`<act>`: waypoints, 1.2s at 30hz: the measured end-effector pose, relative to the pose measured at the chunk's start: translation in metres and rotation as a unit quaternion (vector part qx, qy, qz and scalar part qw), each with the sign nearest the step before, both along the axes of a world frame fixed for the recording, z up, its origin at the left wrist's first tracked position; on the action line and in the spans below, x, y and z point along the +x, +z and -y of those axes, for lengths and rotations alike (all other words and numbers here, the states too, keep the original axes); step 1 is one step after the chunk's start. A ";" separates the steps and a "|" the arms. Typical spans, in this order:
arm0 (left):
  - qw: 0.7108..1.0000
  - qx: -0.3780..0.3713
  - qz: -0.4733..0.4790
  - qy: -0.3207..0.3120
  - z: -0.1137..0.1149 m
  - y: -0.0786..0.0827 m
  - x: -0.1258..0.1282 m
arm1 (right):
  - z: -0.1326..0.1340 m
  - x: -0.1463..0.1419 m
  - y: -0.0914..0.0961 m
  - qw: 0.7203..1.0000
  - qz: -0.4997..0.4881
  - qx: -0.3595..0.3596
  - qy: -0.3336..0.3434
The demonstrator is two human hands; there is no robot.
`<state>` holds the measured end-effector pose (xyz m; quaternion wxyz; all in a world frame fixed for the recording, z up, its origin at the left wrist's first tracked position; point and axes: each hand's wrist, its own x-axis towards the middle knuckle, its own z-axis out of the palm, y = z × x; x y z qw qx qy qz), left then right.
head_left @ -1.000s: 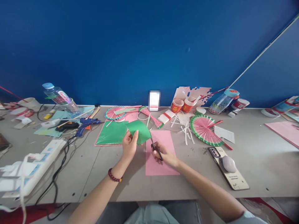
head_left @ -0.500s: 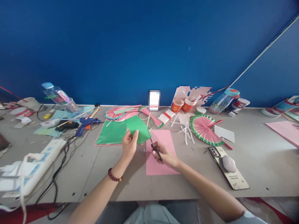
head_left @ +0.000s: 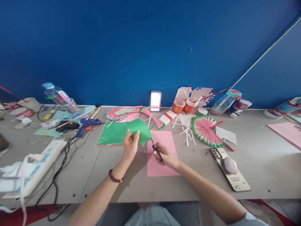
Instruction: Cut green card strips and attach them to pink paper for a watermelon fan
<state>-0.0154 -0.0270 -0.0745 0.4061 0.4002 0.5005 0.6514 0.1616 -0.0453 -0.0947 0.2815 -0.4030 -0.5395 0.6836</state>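
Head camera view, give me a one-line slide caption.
Left hand holds green paper while right hand cuts it with scissors above a pink sheet.

A green paper sheet is held up off the table, pinched at its lower left edge between thumb and fingers. Black-handled scissors, gripped in the other hand's fingers, point blades-up into the sheet's right edge.

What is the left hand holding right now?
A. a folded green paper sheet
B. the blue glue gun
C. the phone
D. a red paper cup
A: the left hand pinches the green paper above the table, while the right hand brings the scissors to its edge.
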 end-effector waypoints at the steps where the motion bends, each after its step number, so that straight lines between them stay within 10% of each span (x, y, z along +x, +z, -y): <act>1: 1.000 0.000 -0.001 -0.001 0.000 0.000 0.000 | 0.000 0.000 0.000 1.000 0.002 -0.001 -0.003; 36: 1.000 -0.010 -0.015 -0.011 -0.002 0.004 -0.004 | 0.001 -0.002 0.010 0.998 0.025 -0.052 -0.028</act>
